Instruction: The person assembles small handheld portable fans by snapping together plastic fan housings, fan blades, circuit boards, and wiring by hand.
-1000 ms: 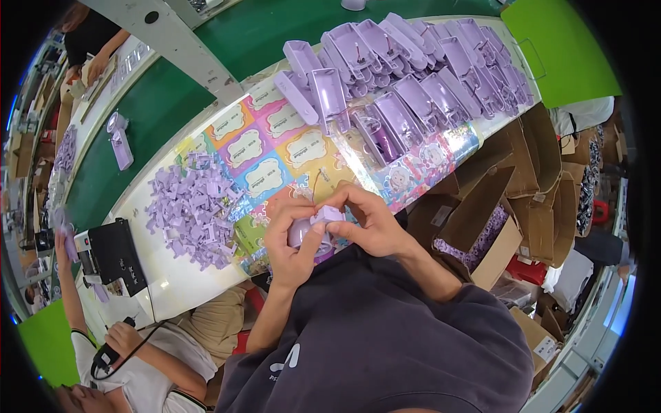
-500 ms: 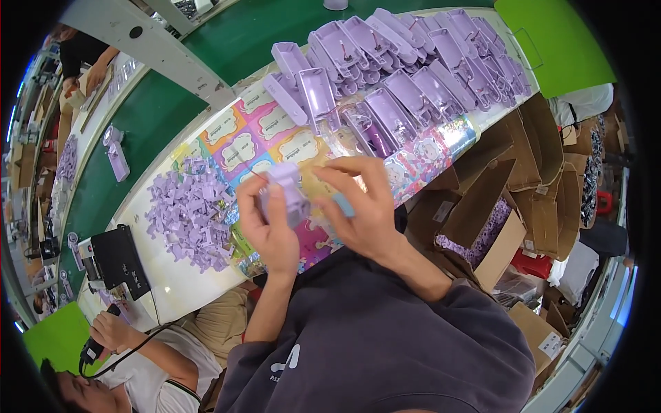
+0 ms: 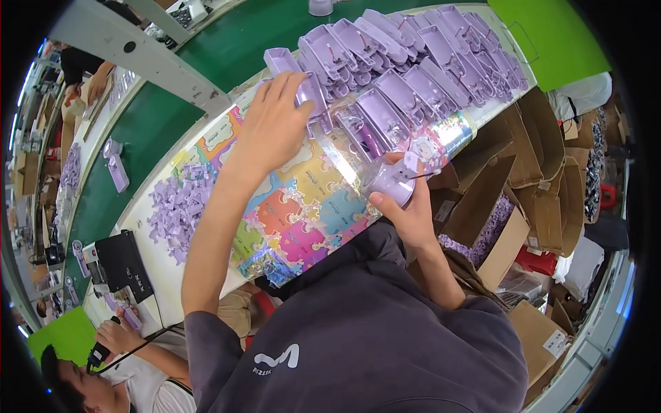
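Up went the left hand (image 3: 274,127), from the middle of the frame to the front case (image 3: 318,96) near the top. The right hand (image 3: 413,213) swung right and now has the round part (image 3: 392,182), which was in the left hand half a second ago. That part sits right of the middle, pinched between right thumb and fingers. Its dark wire (image 3: 425,175) sticks out to the right, maybe so it does not get squashed. The left fingers bend over the case, but I cannot tell if they grip it or just touch it. Many other cases (image 3: 395,95) lie hollow side up at the top, maybe so they are easy to grab. Small bits (image 3: 172,213) sit heaped left of the middle, perhaps to keep them apart. The left arm (image 3: 217,227) hides some bits, and the part hides some of the right fingers.
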Demonstrator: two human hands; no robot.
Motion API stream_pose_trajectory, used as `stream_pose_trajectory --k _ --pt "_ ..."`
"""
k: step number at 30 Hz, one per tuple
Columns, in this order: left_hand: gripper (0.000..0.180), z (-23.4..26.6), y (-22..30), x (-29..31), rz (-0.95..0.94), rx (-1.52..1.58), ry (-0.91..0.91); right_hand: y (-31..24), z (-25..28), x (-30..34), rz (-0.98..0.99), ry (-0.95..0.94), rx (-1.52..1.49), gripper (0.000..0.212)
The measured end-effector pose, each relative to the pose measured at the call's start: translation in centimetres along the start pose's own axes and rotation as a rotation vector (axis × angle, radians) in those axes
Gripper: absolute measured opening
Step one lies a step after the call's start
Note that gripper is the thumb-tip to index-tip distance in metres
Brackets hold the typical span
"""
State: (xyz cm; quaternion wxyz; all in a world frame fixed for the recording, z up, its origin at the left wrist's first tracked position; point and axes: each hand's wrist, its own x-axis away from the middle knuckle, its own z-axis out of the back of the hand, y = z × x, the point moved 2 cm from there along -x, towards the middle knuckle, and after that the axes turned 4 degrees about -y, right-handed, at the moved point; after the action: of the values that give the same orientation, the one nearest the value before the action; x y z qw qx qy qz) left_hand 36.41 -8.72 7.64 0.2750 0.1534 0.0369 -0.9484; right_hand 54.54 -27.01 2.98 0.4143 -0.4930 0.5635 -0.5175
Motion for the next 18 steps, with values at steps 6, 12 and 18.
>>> stream_pose_trajectory --k 6,12,18 --pt "0.014 -0.1 -0.2 -0.8 -0.064 -0.039 -0.153 0.4 -0.4 0.6 -0.026 -0.001 0.041 0.063" --pt "0.015 2.0 1.2 -0.1 -0.14 0.073 -0.016 -2.2 0.9 -0.6 0.188 0.079 0.634 0.069" --pt "0.037 4.3 2.2 2.8 0.068 0.428 -0.23 -5.0 0.9 -1.5 0.454 0.008 0.934 0.067"
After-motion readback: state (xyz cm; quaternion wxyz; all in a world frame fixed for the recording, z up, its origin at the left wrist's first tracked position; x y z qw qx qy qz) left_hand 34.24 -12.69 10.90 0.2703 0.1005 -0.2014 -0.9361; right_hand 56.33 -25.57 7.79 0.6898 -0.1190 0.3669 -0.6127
